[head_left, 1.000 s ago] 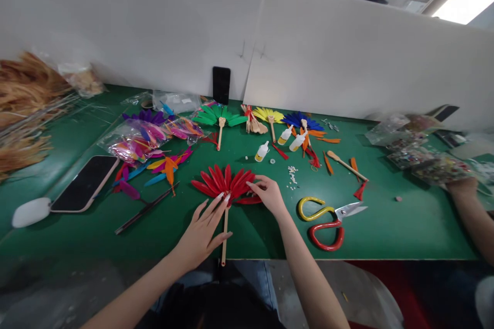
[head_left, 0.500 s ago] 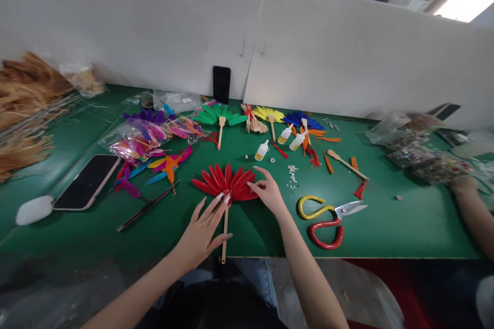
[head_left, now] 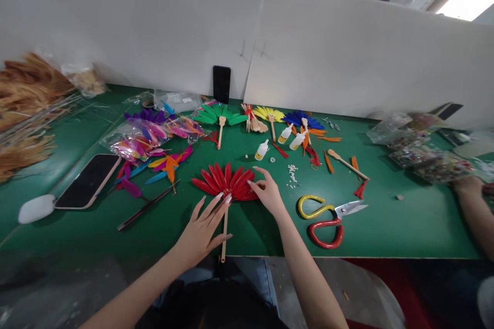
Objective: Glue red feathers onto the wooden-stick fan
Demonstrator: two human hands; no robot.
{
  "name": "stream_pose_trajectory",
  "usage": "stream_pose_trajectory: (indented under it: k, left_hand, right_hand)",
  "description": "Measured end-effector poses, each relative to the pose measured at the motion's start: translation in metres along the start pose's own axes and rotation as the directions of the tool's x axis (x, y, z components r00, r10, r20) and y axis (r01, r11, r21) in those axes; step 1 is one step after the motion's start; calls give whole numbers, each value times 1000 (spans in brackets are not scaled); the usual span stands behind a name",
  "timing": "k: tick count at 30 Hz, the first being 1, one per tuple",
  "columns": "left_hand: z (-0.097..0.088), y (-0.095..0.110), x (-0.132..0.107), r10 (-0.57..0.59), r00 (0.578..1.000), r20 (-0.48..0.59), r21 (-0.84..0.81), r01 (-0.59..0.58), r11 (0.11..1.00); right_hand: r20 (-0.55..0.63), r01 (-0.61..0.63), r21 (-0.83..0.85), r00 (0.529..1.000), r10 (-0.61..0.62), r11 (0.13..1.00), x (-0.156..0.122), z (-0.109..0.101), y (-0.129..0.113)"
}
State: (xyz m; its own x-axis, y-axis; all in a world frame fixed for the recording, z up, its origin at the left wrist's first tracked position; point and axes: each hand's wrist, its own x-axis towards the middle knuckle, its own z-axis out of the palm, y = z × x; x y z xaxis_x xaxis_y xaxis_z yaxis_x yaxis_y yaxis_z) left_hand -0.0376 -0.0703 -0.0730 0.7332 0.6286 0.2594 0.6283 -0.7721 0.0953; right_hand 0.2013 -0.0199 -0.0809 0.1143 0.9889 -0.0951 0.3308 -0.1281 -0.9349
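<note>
A fan of red feathers (head_left: 227,177) on a slim wooden handle (head_left: 225,231) lies in front of me. My left hand (head_left: 203,226) rests over the base of the feathers, its fingers stretched out and spread, the tips pressing where they join the handle. At the fan's right edge, my right hand (head_left: 267,193) has its thumb and curled fingers closed on the outer red feathers. Parts of those feathers are hidden behind the fingers.
Scissors (head_left: 328,218), small white beads (head_left: 292,175) and glue bottles (head_left: 261,150) lie to the right. Behind stand green (head_left: 210,115), yellow (head_left: 266,113) and blue (head_left: 299,118) feather fans. Tweezers (head_left: 146,207), a phone (head_left: 88,182) and bagged feathers (head_left: 135,139) are left. Another person's hand (head_left: 466,187) is far right.
Both hands stay in nearly the same place on the red fan, with only the slightest shift. The other person's hand at far right has moved a little.
</note>
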Motion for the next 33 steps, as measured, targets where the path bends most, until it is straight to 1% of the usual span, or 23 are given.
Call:
stream_pose_trajectory:
  k: [5,10,12,14,16,18,20,26,29,33]
  left_hand:
    - [0,0,0,-3,1000,1,-1,3,1000]
    - [-1,1,-1,-11,1000,6,9,11,1000]
    - [0,1,-1,-13,1000,5,12,13,1000]
    - [0,1,-1,-14,1000,1,16,14,1000]
    - [1,1,-1,-16,1000,2,16,16,1000]
    - [0,2,-1,-20,1000,9,9,19,1000]
    - [0,2,-1,-23,1000,11,0,23,1000]
    - [-3,2,0,-47,998,45,-49,49,998]
    - [-6,0,1,-94,993,74,-91,101,991]
    - [-8,-2,1,-138,987,86,-123,148,981]
  right_hand:
    - [-3,-27,4,1000,27,1000,-2,-4,0]
    - [-77,-29,-141,997,19,990,-15,-13,-6]
    - [-51,-26,-185,999,16,982,-22,-17,-9]
    - [9,-25,-188,1000,27,982,-28,-19,-10]
    - [70,-37,-141,996,47,989,-32,-20,-10]
    - [124,-58,-57,990,64,997,-34,-20,-8]
    - [161,-65,14,985,62,998,-35,-20,-5]
    - [123,-18,38,992,13,999,-37,-19,-3]
    - [149,-13,94,989,-1,995,-38,-21,-4]
    - [176,-33,154,984,6,988,-38,-24,-6]
